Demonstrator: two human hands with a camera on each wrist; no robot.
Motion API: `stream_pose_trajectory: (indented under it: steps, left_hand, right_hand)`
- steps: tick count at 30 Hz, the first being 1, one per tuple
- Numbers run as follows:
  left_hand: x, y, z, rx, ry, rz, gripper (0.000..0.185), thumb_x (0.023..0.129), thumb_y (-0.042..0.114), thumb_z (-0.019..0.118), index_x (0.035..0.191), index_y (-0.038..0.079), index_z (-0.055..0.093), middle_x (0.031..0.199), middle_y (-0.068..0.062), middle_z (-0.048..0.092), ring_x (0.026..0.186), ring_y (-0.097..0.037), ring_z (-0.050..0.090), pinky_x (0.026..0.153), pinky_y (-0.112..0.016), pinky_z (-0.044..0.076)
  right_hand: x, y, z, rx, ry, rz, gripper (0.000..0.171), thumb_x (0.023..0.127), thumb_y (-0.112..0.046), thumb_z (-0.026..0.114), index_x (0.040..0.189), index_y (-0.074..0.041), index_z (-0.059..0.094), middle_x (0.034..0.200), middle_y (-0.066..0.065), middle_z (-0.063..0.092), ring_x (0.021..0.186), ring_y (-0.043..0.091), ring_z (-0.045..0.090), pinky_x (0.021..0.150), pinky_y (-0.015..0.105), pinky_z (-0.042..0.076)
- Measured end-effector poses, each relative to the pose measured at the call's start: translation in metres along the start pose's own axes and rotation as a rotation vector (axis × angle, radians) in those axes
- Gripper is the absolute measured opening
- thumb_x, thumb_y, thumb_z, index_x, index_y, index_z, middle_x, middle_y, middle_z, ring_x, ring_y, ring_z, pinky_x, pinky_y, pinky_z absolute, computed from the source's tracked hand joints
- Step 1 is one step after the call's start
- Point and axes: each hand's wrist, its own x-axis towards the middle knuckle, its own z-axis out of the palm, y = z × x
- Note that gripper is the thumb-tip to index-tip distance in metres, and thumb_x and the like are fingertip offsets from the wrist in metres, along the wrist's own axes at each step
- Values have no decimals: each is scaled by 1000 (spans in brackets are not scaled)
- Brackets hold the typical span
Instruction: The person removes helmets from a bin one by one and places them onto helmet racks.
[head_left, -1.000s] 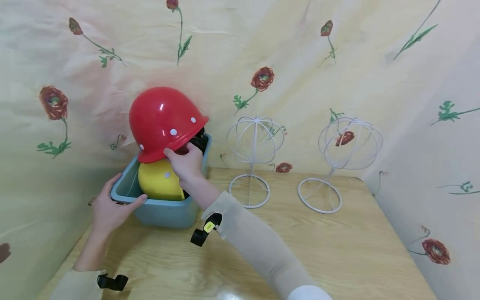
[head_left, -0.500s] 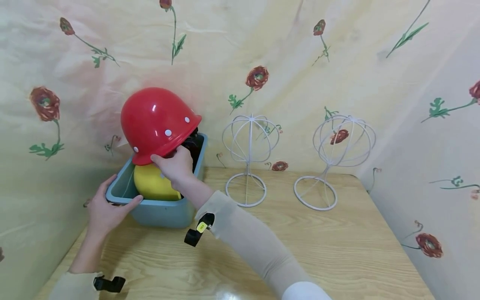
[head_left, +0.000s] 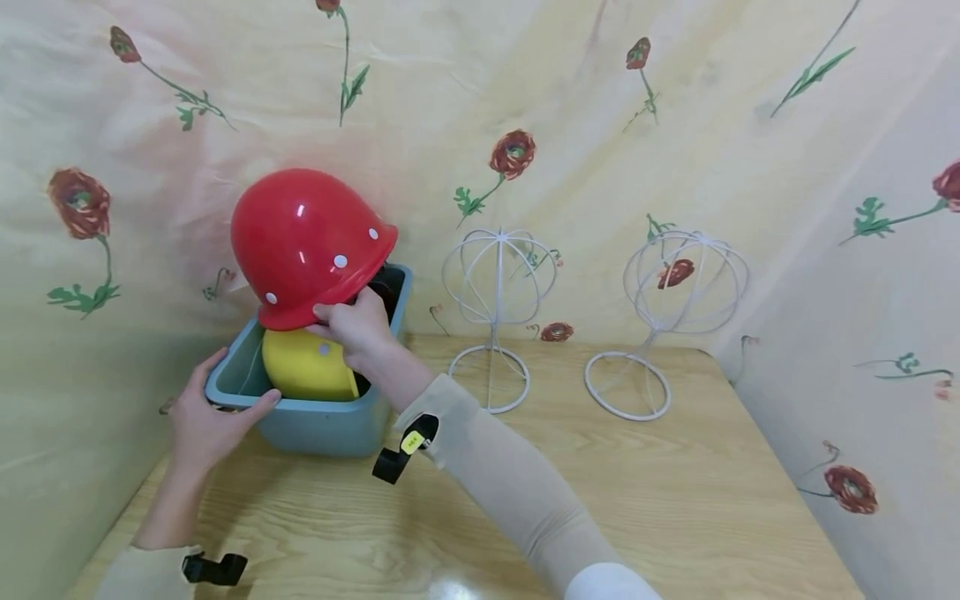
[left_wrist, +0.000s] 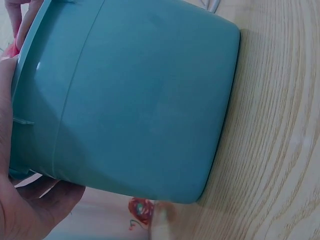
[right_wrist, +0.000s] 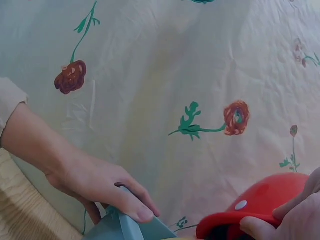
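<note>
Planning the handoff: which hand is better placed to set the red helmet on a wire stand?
Right. The right hand already grips the red helmet, nearer the wire stand; the left hand holds the bin.

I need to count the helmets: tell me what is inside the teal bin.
In the teal bin sits a yellow helmet. The right hand grips a red helmet by its brim above it. The bin's walls and the helmets hide whatever lies deeper.
</note>
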Motion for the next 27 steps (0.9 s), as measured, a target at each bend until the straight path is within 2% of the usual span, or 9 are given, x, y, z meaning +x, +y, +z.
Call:
stream_pose_trajectory:
  steps: [8,15,21,25,27]
  left_hand:
    - [1,-3,1,-32,18,16,93,85,28,84,161,12,33,155,-23,44,132,-45,42,69,2,36]
    - [2,-4,2,-32,23,8,93,84,28,84,161,14,33,155,-22,45,131,-44,42,68,2,36]
    - [1,-4,2,-32,26,2,94,84,28,84,161,13,33,155,-23,44,132,-45,42,68,1,36]
    - [3,-3,3,-29,27,6,93,84,29,84,160,12,34,155,-23,45,131,-45,43,69,0,36]
    - [4,-3,4,-22,27,12,93,83,30,84,160,12,34,154,-23,46,130,-45,44,70,-1,35]
  right_hand:
    - [-6,-6,-16,23,-115,-7,32,99,-2,64,130,-12,61,119,8,74,115,36,73,95,43,59]
    - [-10,-10,-35,44,-167,-13,35,100,-3,63,133,-14,61,127,11,73,120,37,71,94,38,59]
    - [-13,-15,-51,28,-251,-57,42,101,-1,60,141,-11,56,138,17,67,125,41,67,95,40,58]
    - [-18,-22,-61,38,-290,-65,43,102,-1,58,144,-10,53,143,19,62,114,32,73,98,40,56]
    - [-20,-24,-66,59,-299,-62,43,102,-2,57,144,-10,52,145,19,60,106,23,75,98,38,56]
